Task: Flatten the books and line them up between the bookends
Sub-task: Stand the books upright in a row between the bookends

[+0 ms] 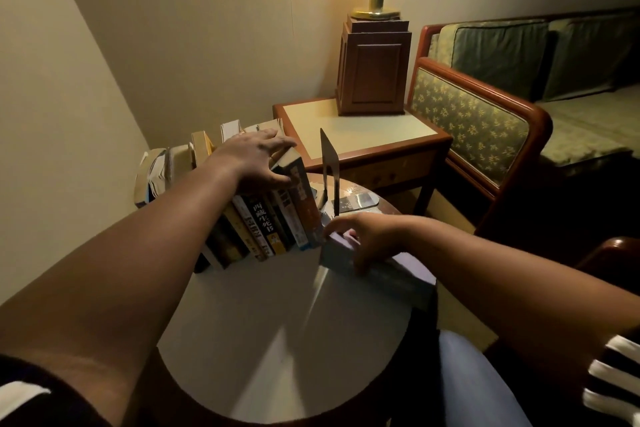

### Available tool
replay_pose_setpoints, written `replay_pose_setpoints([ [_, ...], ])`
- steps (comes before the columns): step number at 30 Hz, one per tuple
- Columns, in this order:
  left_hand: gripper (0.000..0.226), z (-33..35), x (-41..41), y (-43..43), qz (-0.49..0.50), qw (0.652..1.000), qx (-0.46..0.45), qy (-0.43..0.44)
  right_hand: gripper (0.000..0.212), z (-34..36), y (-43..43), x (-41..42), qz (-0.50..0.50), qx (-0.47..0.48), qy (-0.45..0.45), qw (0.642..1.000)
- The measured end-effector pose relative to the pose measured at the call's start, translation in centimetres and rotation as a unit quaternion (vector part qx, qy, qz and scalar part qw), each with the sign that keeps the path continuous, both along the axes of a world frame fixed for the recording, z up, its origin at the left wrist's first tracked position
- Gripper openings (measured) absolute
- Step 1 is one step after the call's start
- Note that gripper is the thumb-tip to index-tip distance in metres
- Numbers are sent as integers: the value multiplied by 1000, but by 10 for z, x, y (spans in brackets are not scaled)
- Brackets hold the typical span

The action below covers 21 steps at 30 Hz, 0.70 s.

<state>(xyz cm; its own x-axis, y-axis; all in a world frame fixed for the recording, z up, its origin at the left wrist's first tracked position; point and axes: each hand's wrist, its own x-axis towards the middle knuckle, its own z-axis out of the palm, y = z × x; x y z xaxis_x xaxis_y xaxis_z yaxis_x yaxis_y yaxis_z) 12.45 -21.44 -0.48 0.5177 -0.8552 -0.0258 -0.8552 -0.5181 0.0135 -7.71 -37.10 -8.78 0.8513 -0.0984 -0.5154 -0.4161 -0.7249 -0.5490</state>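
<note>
The left hand [256,156] lies over the top of the row of books [270,218], fingers curled over the far edge and thumb against the spine side of the rightmost volumes. The right hand [367,239] grips a lilac book [401,276] lying flat at the right edge of the round tabletop [277,340]. The row stands spines outward, leaning left. A dark bookend [329,163] stands upright just right of it. Behind are a side table [363,135], a lamp [372,69] and a sofa [485,121].
</note>
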Motion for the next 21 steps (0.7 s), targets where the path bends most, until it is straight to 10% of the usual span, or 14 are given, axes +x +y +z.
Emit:
replay_pose_setpoints([
  [5,85,-1,3,-1,-9,1000,5,-10,79,21,-38,8,-94,141,8,985],
  [21,84,-1,3,-2,-6,1000,9,-3,71,22,-66,17,-130,47,-41,990],
])
